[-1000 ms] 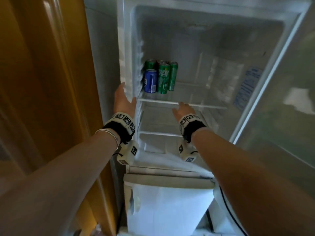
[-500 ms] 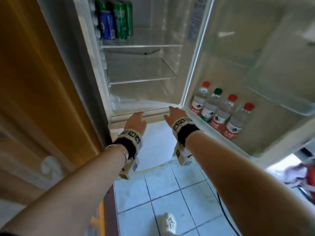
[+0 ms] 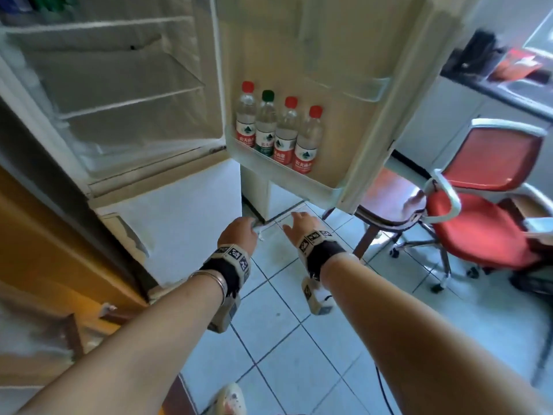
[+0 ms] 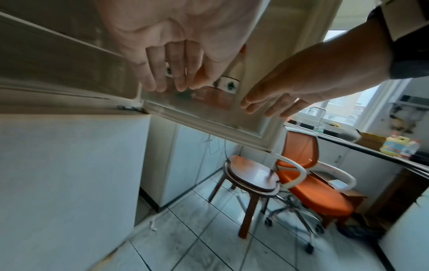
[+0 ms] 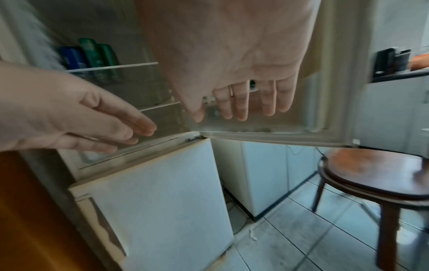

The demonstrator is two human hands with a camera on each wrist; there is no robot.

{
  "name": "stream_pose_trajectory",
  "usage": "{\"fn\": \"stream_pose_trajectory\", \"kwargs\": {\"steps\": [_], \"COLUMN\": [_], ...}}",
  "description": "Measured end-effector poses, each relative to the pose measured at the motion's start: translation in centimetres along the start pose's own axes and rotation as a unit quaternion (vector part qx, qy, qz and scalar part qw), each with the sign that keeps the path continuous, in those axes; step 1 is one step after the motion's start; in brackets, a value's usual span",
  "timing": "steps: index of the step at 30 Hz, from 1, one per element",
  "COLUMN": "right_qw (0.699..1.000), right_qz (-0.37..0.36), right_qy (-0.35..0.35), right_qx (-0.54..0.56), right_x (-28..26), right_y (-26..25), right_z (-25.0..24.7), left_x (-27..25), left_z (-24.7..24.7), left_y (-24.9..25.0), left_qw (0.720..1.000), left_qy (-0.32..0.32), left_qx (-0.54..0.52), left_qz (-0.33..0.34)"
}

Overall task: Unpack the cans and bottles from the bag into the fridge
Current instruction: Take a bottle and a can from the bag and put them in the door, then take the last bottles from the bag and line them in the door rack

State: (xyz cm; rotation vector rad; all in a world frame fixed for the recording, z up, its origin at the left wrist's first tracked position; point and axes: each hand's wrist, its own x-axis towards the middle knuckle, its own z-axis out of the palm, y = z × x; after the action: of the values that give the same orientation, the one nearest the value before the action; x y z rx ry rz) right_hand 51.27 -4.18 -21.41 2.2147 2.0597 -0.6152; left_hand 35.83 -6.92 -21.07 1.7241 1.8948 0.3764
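The fridge (image 3: pixel 125 94) stands open with bare glass shelves. Its door shelf (image 3: pixel 263 163) holds several water bottles (image 3: pixel 275 133), most red-capped, one green-capped. Blue and green cans (image 5: pixel 90 56) stand on the upper shelf; in the head view they are only a blur at the top left corner. My left hand (image 3: pixel 238 232) and right hand (image 3: pixel 299 226) hang side by side, low in front of the lower fridge door (image 3: pixel 185 220), below the open door. Both are empty, with fingers loosely extended, as the left wrist view (image 4: pixel 171 73) and right wrist view (image 5: pixel 243 95) show. No bag is in view.
A round wooden stool (image 3: pixel 386 202) stands under the open door's edge, with a red office chair (image 3: pixel 484 211) beside it. A dark counter (image 3: pixel 508 82) runs along the right. An orange wooden panel (image 3: pixel 45 250) borders the left. My shoe (image 3: pixel 230 399) is on the tiled floor.
Both hands dropped from the fridge's shelf level to below the open door. The view swung down and right, bringing the door bottles, stool and chair into sight.
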Motion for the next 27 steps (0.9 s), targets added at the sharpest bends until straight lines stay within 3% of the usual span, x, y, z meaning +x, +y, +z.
{"fn": "stream_pose_trajectory", "kwargs": {"steps": [7, 14, 19, 27], "right_qw": [0.993, 0.965, 0.926, 0.831], "right_qz": [0.107, 0.246, 0.353, 0.511], "right_qy": [0.014, 0.038, 0.067, 0.124], "right_qx": [0.044, 0.079, 0.114, 0.179], "right_x": [-6.2, -14.7, -21.0, -29.9], "right_y": [16.3, 32.3, 41.5, 53.2], "right_z": [-1.9, -3.5, -4.0, -4.8], "left_x": [-3.8, -8.6, -12.5, -18.1], "left_z": [9.6, 19.0, 25.2, 34.6], "left_y": [12.5, 26.1, 34.4, 47.8], "left_qw": [0.99, 0.961, 0.921, 0.841], "left_qy": [-0.075, -0.154, -0.204, -0.289], "left_qx": [0.038, 0.047, 0.08, 0.074], "left_qz": [0.116, 0.224, 0.321, 0.452]}}
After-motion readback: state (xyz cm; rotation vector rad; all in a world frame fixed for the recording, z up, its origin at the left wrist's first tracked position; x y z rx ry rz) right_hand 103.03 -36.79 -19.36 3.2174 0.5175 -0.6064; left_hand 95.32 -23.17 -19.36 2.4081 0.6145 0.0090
